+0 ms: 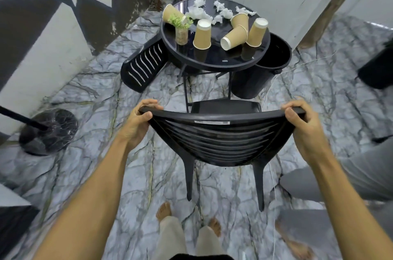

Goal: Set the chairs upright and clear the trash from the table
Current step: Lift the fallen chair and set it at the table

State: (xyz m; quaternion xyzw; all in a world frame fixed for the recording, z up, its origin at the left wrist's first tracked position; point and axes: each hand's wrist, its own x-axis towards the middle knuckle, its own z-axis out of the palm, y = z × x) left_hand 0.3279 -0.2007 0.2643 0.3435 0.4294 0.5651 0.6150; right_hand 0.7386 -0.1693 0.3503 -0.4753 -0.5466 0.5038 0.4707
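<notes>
Black plastic chair point(214, 140), curved slatted back, standing upright near centre on veined marble floor point(106, 174). Left hand point(138, 125) gripping left end of top rail, fingers curling over it; right hand point(302, 130) gripping right end likewise. Far: round glossy black table point(212, 66) carrying ribbed tan paper cups point(202, 35), some lying on sides, and crumpled white tissues point(197, 13). Second slatted chair point(142, 68) lying tipped at table's left. Round black bin point(261, 72) sitting at table's right.

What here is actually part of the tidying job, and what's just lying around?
Part of the job: upright black slatted plastic chair, gripped by left hand and right hand; tipped-over black slatted chair; tan paper cups; crumpled white tissues; round black glass table; probably the black bin.
Just there: small green plant in a jar; round black stand base.
</notes>
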